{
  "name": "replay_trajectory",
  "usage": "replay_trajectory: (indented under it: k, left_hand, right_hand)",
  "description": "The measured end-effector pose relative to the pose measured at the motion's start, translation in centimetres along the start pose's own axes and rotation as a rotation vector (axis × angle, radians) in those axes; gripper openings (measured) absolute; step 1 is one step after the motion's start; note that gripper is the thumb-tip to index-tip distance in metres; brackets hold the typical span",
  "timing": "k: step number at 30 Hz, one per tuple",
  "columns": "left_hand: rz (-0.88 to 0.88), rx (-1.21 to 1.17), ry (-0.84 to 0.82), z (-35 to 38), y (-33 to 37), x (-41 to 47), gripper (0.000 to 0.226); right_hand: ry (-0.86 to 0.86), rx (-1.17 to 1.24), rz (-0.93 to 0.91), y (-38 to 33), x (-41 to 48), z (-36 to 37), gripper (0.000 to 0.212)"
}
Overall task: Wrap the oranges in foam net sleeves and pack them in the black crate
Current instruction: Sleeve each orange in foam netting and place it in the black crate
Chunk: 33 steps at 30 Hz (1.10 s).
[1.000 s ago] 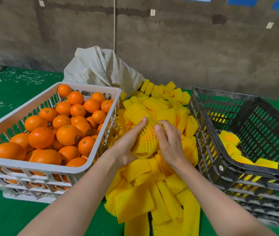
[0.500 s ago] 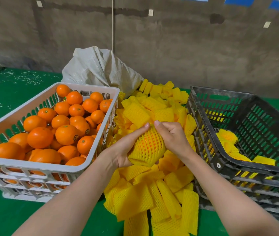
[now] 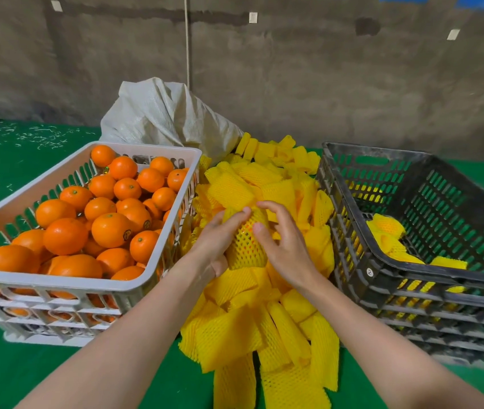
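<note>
Both forearms enter from the near edge of the green-covered worktop [image 3: 13,364], cut off by the frame above the elbows. The black slatted plastic crate [image 3: 353,261] runs out of view at the right, so its far right wall is not visible. How deep the yellow foam-wrapped fruits [image 3: 385,228] lie on its floor is hard to tell. The lower layers of the loose bare oranges [image 3: 110,228] show only through the slots of the white slatted plastic crate [image 3: 146,261] towards the left edge. A crumpled white woven sack [image 3: 164,113] at the back edge is partly hidden behind a heap of flat yellow foam net sleeves [image 3: 264,335].

The left hand [image 3: 217,240] comes in from the left with the palm turned inward and the fingers curled round the netted orange [image 3: 246,246], a round fruit whose orange skin shows through the stretched mesh of a yellow foam sleeve. The right hand [image 3: 285,243] closes on it from the other side, thumb pressed on the mesh and bent fingers arching over the top end. Most of the left palm is hidden behind the fruit.

The netted orange sits between the two hands, above the middle of the sleeve heap, midway between the white crate and the black crate and outside both.
</note>
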<state>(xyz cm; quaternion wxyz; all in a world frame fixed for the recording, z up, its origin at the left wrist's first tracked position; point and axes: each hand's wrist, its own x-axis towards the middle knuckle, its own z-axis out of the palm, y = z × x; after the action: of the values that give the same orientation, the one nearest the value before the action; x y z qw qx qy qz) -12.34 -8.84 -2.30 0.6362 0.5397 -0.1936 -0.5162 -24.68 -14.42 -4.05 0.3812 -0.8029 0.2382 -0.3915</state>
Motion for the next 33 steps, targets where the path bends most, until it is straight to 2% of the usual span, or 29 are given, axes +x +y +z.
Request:
replay_trajectory:
  k: [3,6,10,15,21,24,27,30,33]
  left_hand:
    - [0.058,0.054,-0.041,0.1,-0.1,-0.3,0.082]
    - [0.036,-0.003,-0.127,0.8,0.6,-0.3,0.072]
    - [0.023,-0.068,-0.109,2.9,1.5,-0.3,0.055]
    - [0.274,0.126,-0.037,7.4,1.6,-0.7,0.033]
    - [0.588,0.400,-0.035,13.4,0.2,0.1,0.042]
    - [0.749,0.608,-0.076,16.4,-1.2,0.4,0.040]
    - [0.877,0.876,-0.291,19.1,-2.6,0.8,0.035]
    - [0.854,1.152,-0.420,21.6,-3.6,1.7,0.033]
    - [0.725,1.389,-0.472,23.0,-4.6,2.5,0.035]
  right_hand:
    - [-0.162,0.057,-0.005,-0.5,-0.4,0.1,0.049]
    - [-0.151,0.070,0.011,-0.7,0.0,-0.6,0.059]
    - [0.012,0.032,0.016,-1.0,0.8,-1.6,0.057]
    - [0.228,-0.111,-0.010,-1.4,1.7,-3.7,0.049]
    - [0.452,-0.203,0.013,-0.6,2.9,-10.9,0.048]
    - [0.525,-0.306,0.118,1.0,3.6,-16.1,0.048]
    - [0.393,-0.511,0.375,3.6,4.4,-21.3,0.047]
    - [0.071,-0.863,0.575,6.8,4.7,-24.5,0.044]
    - [-0.203,-1.167,0.681,9.2,4.7,-25.7,0.051]
